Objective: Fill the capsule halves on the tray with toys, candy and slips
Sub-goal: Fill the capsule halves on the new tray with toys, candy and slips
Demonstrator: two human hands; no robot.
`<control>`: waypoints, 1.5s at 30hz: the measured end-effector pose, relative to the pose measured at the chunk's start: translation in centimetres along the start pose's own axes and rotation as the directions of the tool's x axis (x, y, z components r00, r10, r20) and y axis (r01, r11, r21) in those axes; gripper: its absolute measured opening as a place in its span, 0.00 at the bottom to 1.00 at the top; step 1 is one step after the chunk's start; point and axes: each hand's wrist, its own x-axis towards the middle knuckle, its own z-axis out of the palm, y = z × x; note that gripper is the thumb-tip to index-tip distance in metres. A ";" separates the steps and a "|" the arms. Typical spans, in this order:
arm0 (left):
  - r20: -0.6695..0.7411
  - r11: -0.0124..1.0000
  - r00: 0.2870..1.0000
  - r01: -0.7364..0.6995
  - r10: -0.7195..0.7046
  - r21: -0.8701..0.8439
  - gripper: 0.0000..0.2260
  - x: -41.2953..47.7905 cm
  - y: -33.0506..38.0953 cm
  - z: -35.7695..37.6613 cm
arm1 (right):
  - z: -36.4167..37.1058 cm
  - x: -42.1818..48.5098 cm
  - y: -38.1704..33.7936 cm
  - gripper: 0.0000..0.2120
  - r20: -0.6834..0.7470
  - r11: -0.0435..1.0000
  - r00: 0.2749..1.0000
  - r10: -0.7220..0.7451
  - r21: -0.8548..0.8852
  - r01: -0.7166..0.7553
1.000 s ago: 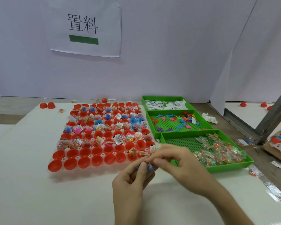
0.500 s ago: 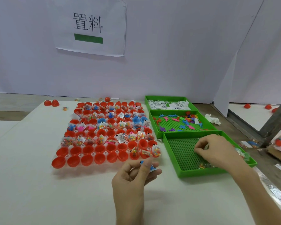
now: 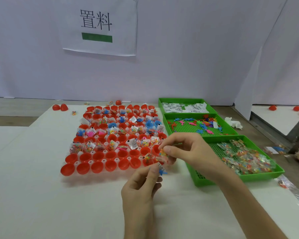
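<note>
By the tray's (image 3: pixel 103 160) near right corner, right hand (image 3: pixel 188 152) pinches a candy packet (image 3: pixel 163 153); left hand (image 3: pixel 141 186) grips seemingly a blue toy (image 3: pixel 162 171), mostly hidden behind its fingers (image 3: pixel 153 175); green bin (image 3: pixel 259 176) alongside.

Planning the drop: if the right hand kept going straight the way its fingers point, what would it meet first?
Probably the red plastic capsule half at the right end of the white tray; the right hand, pinching a clear candy packet, points left at it. Its height above the tray is unclear.
</note>
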 end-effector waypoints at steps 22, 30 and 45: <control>-0.081 0.994 0.991 -0.107 0.109 0.028 0.15 -0.1 -0.2 -0.3 | 1.4 -1.0 0.7 0.10 0.120 0.985 0.983 0.138 0.091 -0.149; -0.078 0.997 0.995 -0.063 0.059 -0.053 0.13 -0.2 0.0 -0.2 | 1.5 -0.8 0.8 0.05 0.100 0.980 0.988 0.119 0.150 -0.133; -0.081 0.998 0.995 -0.060 0.061 0.024 0.13 -0.7 0.6 0.0 | 1.9 -0.9 0.7 0.05 0.084 0.989 0.990 0.115 0.079 -0.121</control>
